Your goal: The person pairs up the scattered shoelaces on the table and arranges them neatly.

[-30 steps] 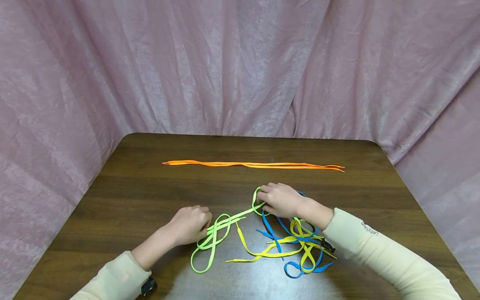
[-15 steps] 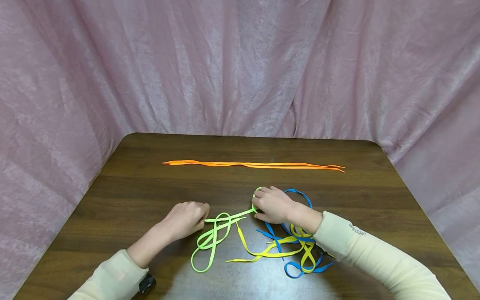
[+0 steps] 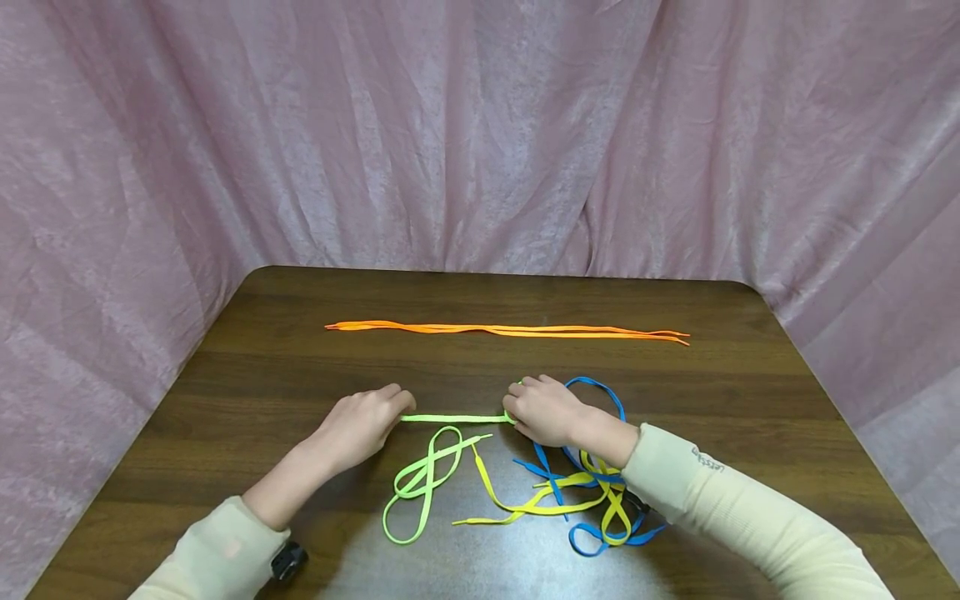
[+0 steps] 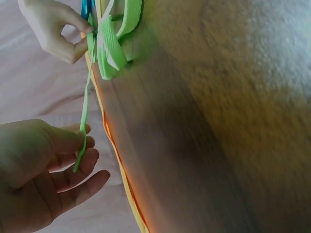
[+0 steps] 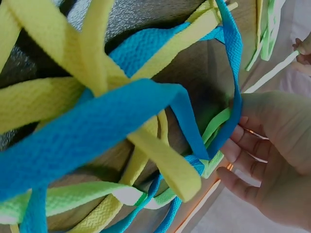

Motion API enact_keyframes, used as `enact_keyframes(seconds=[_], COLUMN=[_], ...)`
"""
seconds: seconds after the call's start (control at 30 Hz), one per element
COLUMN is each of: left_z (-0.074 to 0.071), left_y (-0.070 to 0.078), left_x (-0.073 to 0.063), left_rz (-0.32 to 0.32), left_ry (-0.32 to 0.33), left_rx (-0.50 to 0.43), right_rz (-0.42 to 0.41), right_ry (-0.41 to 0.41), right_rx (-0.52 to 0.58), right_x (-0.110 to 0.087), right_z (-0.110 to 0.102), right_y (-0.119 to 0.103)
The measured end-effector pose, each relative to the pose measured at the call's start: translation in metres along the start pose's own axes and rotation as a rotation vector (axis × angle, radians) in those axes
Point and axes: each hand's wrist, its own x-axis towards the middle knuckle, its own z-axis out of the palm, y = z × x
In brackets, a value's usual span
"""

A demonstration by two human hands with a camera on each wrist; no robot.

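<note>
A neon-green shoelace (image 3: pixel 454 418) runs taut and nearly straight between the two hands. My left hand (image 3: pixel 369 422) pinches it between thumb and fingers; in the left wrist view its short tip pokes out past the fingers (image 4: pixel 82 158). At the other side my right hand (image 3: pixel 546 412) grips the same green stretch with bent fingers, beside a blue shoelace (image 3: pixel 597 382). In the right wrist view, blue lace crosses in front of the right fingertips (image 5: pixel 238 143) and partly hides the hold. More green lace (image 3: pixel 431 467) lies looped on the table below the taut stretch.
Yellow shoelaces (image 3: pixel 558 507) tangle with the blue ones in front of and under the right forearm. Orange shoelaces (image 3: pixel 506 331) lie straight across the table (image 3: pixel 262 367) farther back. A pink curtain (image 3: pixel 480 142) hangs behind the table's far edge.
My left hand has moved up and slightly left, drawing the green shoelace out of its loops into a straight line. My right hand has shifted slightly left, uncovering a blue loop.
</note>
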Motion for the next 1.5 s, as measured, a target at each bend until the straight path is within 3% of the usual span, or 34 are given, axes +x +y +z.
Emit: enact_keyframes(seconds=[0.3,0.5,0.77,1.0,1.5], left_z=[-0.005,-0.004,-0.006,-0.010,-0.021], left_y=[-0.014,-0.030,-0.052,-0.069,-0.104], left_x=[-0.005,-0.013,-0.022,-0.028,-0.045], left_rz=[-0.045,-0.080,-0.122,-0.171,-0.322], left_ry=[-0.061,-0.064,-0.039,-0.014,-0.050], left_rx=[0.014,0.021,-0.005,-0.030,-0.011], right_rz=[-0.036,-0.025,0.024,0.125,0.159], right_ry=[0.111,0.166,0.246,0.255,0.323], right_rx=[0.168,0.261,0.339,0.403,0.450], right_x=[-0.002,-0.007,-0.017,-0.023,-0.038], right_z=[-0.003,-0.011,-0.020,-0.022,-0.023], right_y=[0.007,0.010,0.019,0.034,0.052])
